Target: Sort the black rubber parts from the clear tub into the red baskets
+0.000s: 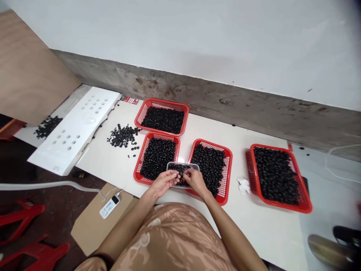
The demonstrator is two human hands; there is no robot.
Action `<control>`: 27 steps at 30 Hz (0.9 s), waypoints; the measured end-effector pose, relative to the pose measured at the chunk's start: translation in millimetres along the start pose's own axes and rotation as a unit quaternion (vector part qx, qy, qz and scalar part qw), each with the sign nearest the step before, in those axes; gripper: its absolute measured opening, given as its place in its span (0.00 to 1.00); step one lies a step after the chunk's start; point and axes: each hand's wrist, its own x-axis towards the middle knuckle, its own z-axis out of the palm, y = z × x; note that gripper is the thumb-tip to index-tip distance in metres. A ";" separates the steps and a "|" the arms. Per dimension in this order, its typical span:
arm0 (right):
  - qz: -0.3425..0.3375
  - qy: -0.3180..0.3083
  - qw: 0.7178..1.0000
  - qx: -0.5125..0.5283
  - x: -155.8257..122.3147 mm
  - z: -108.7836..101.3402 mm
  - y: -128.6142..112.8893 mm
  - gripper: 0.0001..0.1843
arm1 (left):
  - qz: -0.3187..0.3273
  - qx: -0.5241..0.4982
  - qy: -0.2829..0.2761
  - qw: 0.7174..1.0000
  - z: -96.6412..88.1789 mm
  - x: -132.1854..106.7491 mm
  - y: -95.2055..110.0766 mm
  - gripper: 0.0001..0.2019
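My left hand (pixel 165 181) is over the left end of a small clear plastic tub (pixel 196 165), its thumb and fingers closed on a small black part (pixel 178 175). Across from it, my right hand (pixel 195 179) reaches down at the tub's right side with the fingertips pinched together; what is between them is too small to make out. Small black parts fill the tub. To its left a red basket (pixel 137 176) holds many black ring-like parts, and to its right stands another red basket (pixel 228 180) of similar parts. The tub overlaps both baskets' near sides.
Behind stands a third red basket (pixel 186 116); a further red basket (pixel 303 188) is at the right, beside a crumpled white tissue (pixel 243 186). Loose black parts (pixel 123 136) lie near a white panel with holes (pixel 76 130). A white power bank (pixel 109 206) rests on cardboard (pixel 90 229) below.
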 end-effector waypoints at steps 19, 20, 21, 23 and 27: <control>-0.208 0.026 0.951 0.228 -38.7 -58.8 -27.3 0.11 | 0.029 0.136 -0.024 0.990 17.2 -5.4 -3.1 0.16; -0.200 0.030 0.952 0.229 -39.4 -59.9 -27.9 0.11 | 0.028 0.128 -0.023 0.991 17.5 -5.9 -2.8 0.16; -0.191 0.038 0.953 0.232 -40.4 -60.2 -28.4 0.11 | 0.027 0.117 -0.020 0.993 17.7 -6.2 -2.5 0.17; -0.180 0.058 0.953 0.237 -43.0 -59.3 -29.6 0.11 | 0.030 0.099 -0.015 0.995 18.2 -6.7 -1.3 0.18; -0.198 0.085 0.949 0.231 -48.8 -58.0 -33.0 0.12 | 0.050 0.113 0.002 0.992 21.8 -8.5 1.5 0.18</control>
